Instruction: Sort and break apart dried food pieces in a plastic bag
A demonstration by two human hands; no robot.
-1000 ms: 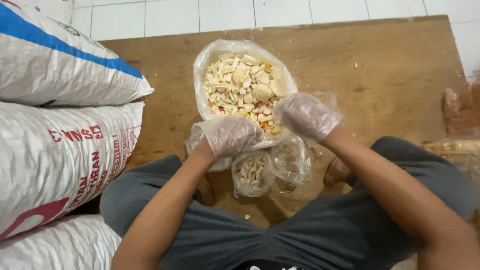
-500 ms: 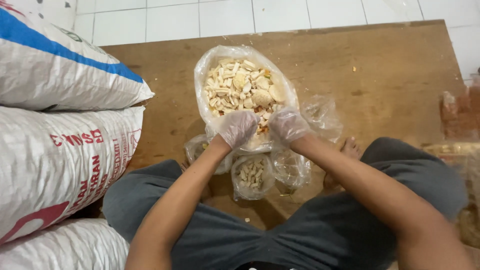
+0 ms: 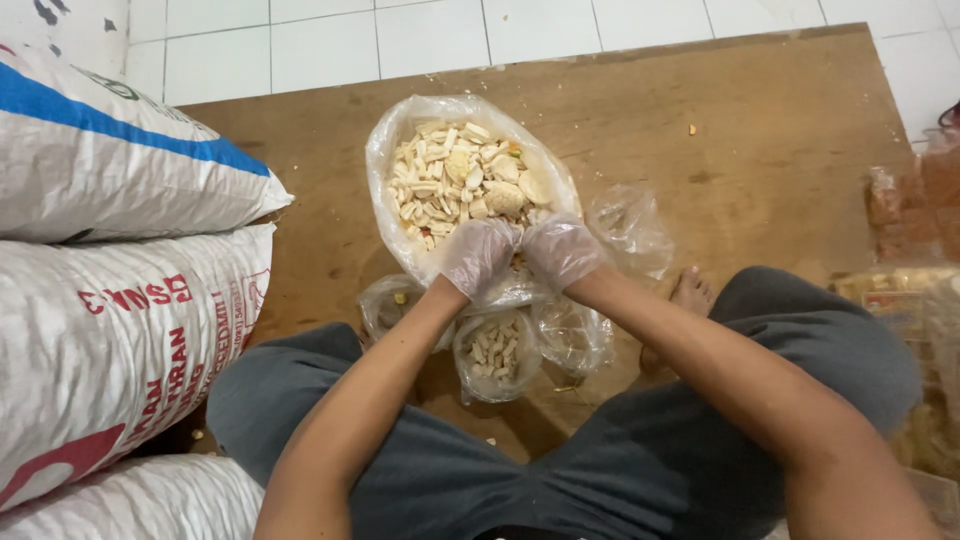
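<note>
Plastic-gloved, your left hand (image 3: 478,255) and right hand (image 3: 562,250) met, fingers curled narrow, at the six o'clock rim of the big cracker bag (image 3: 400,150); whether they gripped anything, I cannot tell.

Large clear plastic bag (image 3: 400,170): open mouth up, full of pale cracker pieces, standing on the wooden board. Small clear bag (image 3: 497,355): upright just in front of the large one, mouth open, partly filled with the same pieces. Two more small clear bags flank it: left one (image 3: 385,305), right one (image 3: 575,335), both nearly empty, crumpled.
</note>
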